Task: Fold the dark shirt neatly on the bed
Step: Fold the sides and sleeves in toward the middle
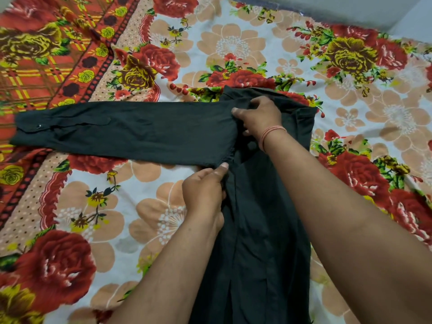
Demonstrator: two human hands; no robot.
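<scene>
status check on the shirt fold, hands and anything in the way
Left hand grips dark shirt edge below sleeve; right hand holds its top end. Sleeve spread flat leftward, not yet folded in. Nothing blocking on bedsheet.

A bed (233,50) with a floral sheet carries the dark shirt (261,242), sleeve (117,132) spread leftward.

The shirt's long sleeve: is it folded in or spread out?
Spread out. The sleeve lies flat across the bedsheet, stretching left from the shirt body.
</scene>
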